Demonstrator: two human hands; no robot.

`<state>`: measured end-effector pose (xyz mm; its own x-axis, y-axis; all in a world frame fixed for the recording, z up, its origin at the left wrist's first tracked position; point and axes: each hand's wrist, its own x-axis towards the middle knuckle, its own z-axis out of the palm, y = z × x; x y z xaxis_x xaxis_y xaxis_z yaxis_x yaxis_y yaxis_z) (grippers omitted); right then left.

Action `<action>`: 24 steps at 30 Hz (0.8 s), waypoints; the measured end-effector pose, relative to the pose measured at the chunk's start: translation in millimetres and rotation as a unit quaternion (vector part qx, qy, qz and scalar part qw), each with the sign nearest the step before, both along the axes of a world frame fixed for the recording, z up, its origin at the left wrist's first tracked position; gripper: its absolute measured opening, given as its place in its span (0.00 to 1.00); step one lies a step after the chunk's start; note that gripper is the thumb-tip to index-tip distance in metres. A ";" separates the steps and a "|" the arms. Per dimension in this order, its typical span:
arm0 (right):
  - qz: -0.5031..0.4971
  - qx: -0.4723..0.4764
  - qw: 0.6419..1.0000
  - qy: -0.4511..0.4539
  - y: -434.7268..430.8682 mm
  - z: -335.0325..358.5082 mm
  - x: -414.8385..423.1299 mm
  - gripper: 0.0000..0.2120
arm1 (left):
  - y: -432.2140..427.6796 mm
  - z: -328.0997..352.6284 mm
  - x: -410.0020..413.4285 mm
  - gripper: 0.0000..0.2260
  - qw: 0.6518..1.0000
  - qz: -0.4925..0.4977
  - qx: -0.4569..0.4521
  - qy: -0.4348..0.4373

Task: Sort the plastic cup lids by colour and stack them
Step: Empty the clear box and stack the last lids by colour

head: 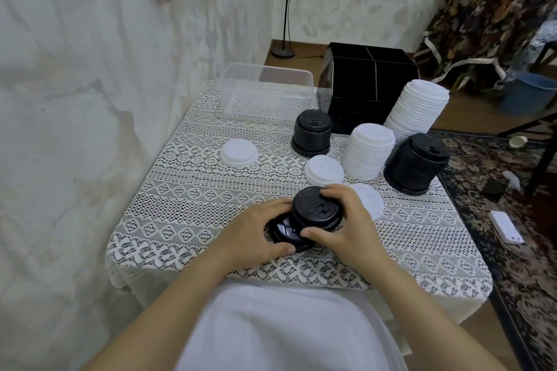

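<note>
My right hand (346, 226) grips a black lid (315, 207) by its rim, held tilted just above another black lid (284, 235) that my left hand (256, 233) holds on the lace tablecloth (187, 205). Two black lid stacks stand further back, one at the middle (312, 132) and one at the right (417, 163). A short white stack (369, 150) and a tall leaning white stack (417, 108) stand between them. Loose white lids lie at the left (238, 152), in the centre (324, 170) and behind my right hand (372, 199).
A clear plastic tub (266, 87) stands at the table's back, with a black divided organiser box (370, 84) to its right. Right of the table a patterned rug (512, 220) carries a white device (506, 227). A blue bucket (529, 93) sits further back.
</note>
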<state>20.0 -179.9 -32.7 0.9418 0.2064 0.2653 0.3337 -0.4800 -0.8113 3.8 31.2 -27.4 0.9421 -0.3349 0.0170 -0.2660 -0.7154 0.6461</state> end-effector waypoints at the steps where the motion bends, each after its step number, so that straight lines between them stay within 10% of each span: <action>1: 0.003 0.007 1.000 0.010 1.3 -1.7 -2.6 0.34 | -0.8 0.6 -0.3 0.33 1.000 0.002 -0.003 -0.002; 24: 0.050 -0.094 0.994 -0.012 -3.1 -3.0 -8.0 0.17 | 1.8 -3.7 3.0 0.46 0.999 0.005 0.028 0.044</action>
